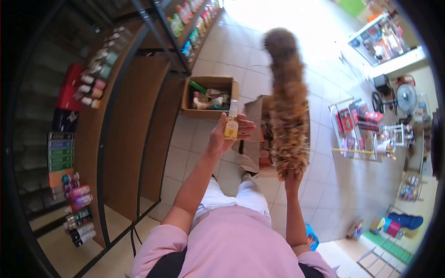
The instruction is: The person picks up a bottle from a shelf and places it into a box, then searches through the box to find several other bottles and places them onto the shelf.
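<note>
In my left hand [221, 135] is a small clear bottle [231, 128] with yellow liquid and a transparent cap, held upright between thumb and palm with the other fingers stretched behind it. My right hand [293, 179] grips the lower end of a large brown feather duster [288, 106], which points away from me and blurs toward its tip. The fingers of that hand are partly hidden by the feathers. Behind the bottle stands an open cardboard box [235, 95] with bottles and other items. A second open cardboard box [251, 125] lies partly behind the duster.
At left, a dark-framed wooden shelf [132, 88] carries bottles [79, 199] and small boxes [61, 153]. More bottles [187, 48] line a shelf farther ahead. To the right stand a wire rack [357, 150] with packages, a fan [407, 97] and a glass case [380, 41]. The floor is tiled.
</note>
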A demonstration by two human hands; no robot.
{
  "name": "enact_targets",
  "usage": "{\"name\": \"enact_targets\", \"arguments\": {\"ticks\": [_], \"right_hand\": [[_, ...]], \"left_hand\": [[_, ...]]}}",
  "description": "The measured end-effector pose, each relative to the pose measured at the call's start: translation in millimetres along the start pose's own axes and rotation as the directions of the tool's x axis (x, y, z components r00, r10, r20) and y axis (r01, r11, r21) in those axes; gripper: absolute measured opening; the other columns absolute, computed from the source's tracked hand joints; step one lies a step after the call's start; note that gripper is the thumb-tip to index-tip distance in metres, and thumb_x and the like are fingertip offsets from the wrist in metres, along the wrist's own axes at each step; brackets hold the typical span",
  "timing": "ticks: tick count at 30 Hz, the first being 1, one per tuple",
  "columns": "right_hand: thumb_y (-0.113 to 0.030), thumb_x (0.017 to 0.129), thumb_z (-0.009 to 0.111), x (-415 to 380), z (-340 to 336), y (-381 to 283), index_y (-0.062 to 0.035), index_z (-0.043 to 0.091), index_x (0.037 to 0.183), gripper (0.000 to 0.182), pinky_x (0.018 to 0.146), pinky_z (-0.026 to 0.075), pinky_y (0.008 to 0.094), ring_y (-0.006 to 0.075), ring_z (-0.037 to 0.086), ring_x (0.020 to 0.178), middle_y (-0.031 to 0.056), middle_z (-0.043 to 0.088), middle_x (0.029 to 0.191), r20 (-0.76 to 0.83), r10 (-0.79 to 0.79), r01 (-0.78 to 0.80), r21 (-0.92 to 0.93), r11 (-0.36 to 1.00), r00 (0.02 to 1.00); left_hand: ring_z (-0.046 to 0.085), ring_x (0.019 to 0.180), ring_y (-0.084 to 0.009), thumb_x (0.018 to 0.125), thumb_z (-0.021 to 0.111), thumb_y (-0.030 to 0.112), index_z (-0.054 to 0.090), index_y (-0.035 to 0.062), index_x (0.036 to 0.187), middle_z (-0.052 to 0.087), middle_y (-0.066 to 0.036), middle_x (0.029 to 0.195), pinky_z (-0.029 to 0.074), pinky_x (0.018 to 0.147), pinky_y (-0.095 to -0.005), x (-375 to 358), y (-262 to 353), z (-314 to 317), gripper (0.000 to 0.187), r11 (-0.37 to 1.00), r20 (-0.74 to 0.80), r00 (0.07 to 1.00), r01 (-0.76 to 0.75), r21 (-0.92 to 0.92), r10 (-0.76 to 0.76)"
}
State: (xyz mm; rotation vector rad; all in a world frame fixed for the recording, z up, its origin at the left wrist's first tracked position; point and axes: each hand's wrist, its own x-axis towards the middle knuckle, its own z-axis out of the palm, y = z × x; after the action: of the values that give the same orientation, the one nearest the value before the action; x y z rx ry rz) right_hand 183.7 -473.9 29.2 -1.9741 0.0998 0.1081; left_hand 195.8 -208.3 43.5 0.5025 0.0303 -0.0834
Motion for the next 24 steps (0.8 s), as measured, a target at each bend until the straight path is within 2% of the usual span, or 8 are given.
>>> {"name": "enact_targets", "arguments": {"ticks": [4,5,9,13,16,19,21,24], "right_hand": [[-0.011,0.077,0.043,-32,39,-22,0.0028,0.050,0.085,0.018,0.068,0.038,0.0350,0.0254,0.049,0.076,0.0152,0.053,0.083,0.136,-0.178,0.196,-0.133,0.972,0.975],[-0.008,0.071,0.047,-39,47,-34,0.0016,0.051,0.082,0.015,0.063,0.040,0.0361,0.0290,0.050,0.070,0.0163,0.053,0.079,0.249,-0.591,0.641,-0.267,0.720,0.767],[-0.007,0.068,0.049,-66,86,-26,0.0018,0.053,0.075,0.012,0.060,0.041,0.0366,0.0288,0.052,0.065,0.0133,0.055,0.071,0.559,-0.545,0.743,-0.211,0.635,0.625],[-0.008,0.071,0.052,-76,135,-75,0.0022,0.054,0.081,0.014,0.058,0.042,0.0324,0.0302,0.052,0.064,0.0141,0.054,0.069,0.148,-0.370,0.369,0.037,0.929,0.917],[-0.007,0.070,0.051,-55,151,-62,-0.0010,0.055,0.074,0.009,0.057,0.042,0.0339,0.0281,0.052,0.059,0.0108,0.054,0.065,0.228,-0.711,0.742,-0.102,0.662,0.665],[-0.011,0.068,0.054,-46,153,-50,-0.0029,0.054,0.081,0.015,0.066,0.039,0.0377,0.0263,0.052,0.075,0.0108,0.054,0.079,0.612,-0.699,0.920,-0.131,0.370,0.368],[-0.013,0.067,0.056,-41,166,-60,-0.0044,0.054,0.082,0.018,0.068,0.038,0.0386,0.0264,0.051,0.078,0.0108,0.054,0.081,0.730,-0.622,0.944,-0.094,0.318,0.282],[-0.012,0.065,0.056,-32,203,-92,-0.0051,0.054,0.080,0.016,0.067,0.038,0.0368,0.0256,0.052,0.075,0.0092,0.055,0.078,0.656,-0.697,0.913,0.030,0.408,0.290]], "left_hand": [[0.046,0.102,-0.0283,0.082,0.026,0.049,0.041,0.0036,0.109,0.049,-0.018,0.105,0.037,0.084,-0.0426,-45,55,-12,0.055,0.984,-0.082,0.982,-0.166,0.065,0.171],[0.045,0.103,-0.0274,0.082,0.027,0.048,0.042,0.0033,0.109,0.050,-0.017,0.104,0.037,0.085,-0.0421,-58,68,-19,0.054,0.975,-0.102,0.972,-0.206,0.080,0.213],[0.049,0.095,-0.0240,0.079,0.030,0.053,0.042,0.0032,0.109,0.052,-0.015,0.100,0.041,0.077,-0.0377,-104,102,-37,0.059,0.914,-0.049,0.915,-0.397,0.081,0.402],[0.059,0.069,-0.0214,0.080,0.023,0.055,0.043,0.0060,0.109,0.058,-0.009,0.085,0.045,0.046,-0.0261,-162,144,-46,0.060,0.878,-0.139,0.927,-0.271,0.395,0.348],[0.057,0.078,-0.0192,0.081,0.027,0.052,0.043,0.0063,0.109,0.055,-0.009,0.092,0.047,0.048,-0.0262,-187,160,-53,0.056,0.886,-0.206,0.891,-0.325,0.329,0.404],[0.053,0.088,-0.0174,0.081,0.035,0.046,0.043,0.0069,0.109,0.051,-0.010,0.102,0.048,0.057,-0.0268,-192,155,-47,0.049,0.695,-0.404,0.567,-0.544,0.471,0.718],[0.051,0.090,-0.0159,0.079,0.044,0.039,0.038,0.0060,0.113,0.048,-0.008,0.105,0.048,0.061,-0.0266,-210,160,-61,0.048,0.287,-0.132,0.484,-0.263,0.921,0.865],[0.050,0.091,-0.0161,0.078,0.049,0.033,0.036,0.0061,0.114,0.047,-0.007,0.105,0.045,0.070,-0.0275,-227,182,-52,0.047,0.651,-0.445,0.496,-0.401,0.645,0.746]]}}
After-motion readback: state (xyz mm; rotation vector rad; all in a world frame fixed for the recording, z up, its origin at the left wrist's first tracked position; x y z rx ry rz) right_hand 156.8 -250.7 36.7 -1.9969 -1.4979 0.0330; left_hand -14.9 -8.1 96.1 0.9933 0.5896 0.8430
